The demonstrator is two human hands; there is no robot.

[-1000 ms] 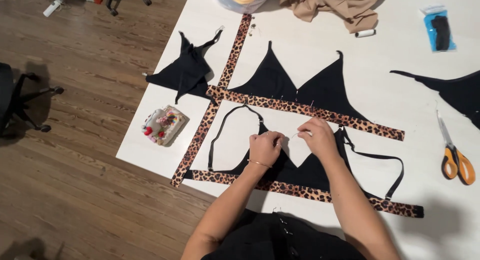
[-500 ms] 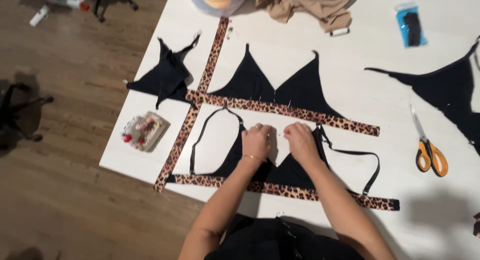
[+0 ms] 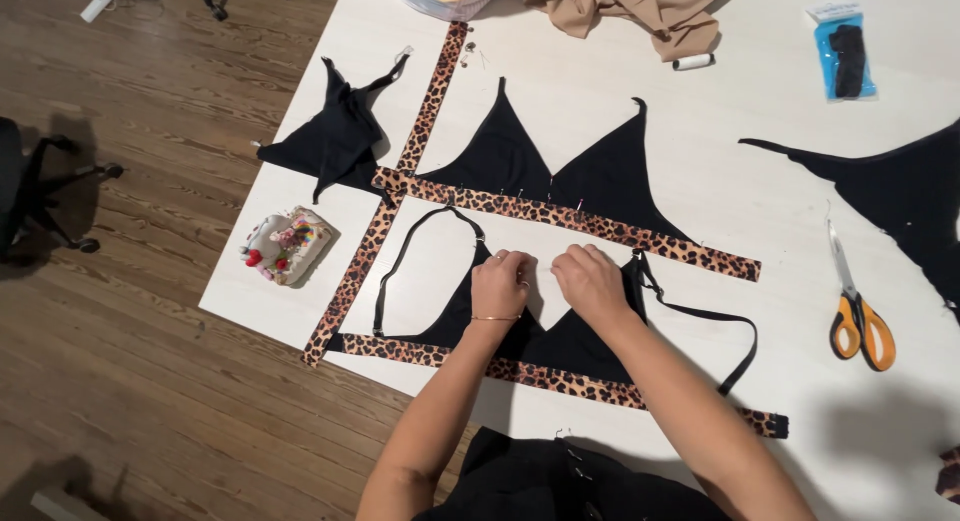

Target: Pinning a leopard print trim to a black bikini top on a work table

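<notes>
wooden flooring runs along the left, and a white tabletop [image 3: 700,181] fills most of what we look down on. both our hands rest on the near bra [image 3: 580,343], a black piece with two triangular cups and a leopard band [image 3: 560,381] along its lower edge, just below our fingers. our left hand [image 3: 500,286] sits on the top of the left cup, fingers curled together and pressing the cloth; whether they pinch anything we cannot tell. our right hand [image 3: 592,281] lies just beside it, on the top of the right cup, fingers bent down and close together on the fabric, with a small gap of white tabletop between the two hands. a thin black strap [image 3: 400,266] loops out to the left of our left fingers, and another strap [image 3: 715,326] trails off to the right of our right fingers.

just beyond our fingertips lies a second bra [image 3: 560,166], black too, with its own leopard band and pins along it. a long leopard strip [image 3: 395,191] runs away from us, left of our left fingers. farther left of it sit a black scrap [image 3: 335,141] and a pincushion [image 3: 288,246]. well to the right of our right fingers lie orange scissors [image 3: 855,311], more black fabric [image 3: 900,196], and a blue packet [image 3: 845,51]. tan cloth [image 3: 640,6] is bunched far ahead of our fingers.
</notes>
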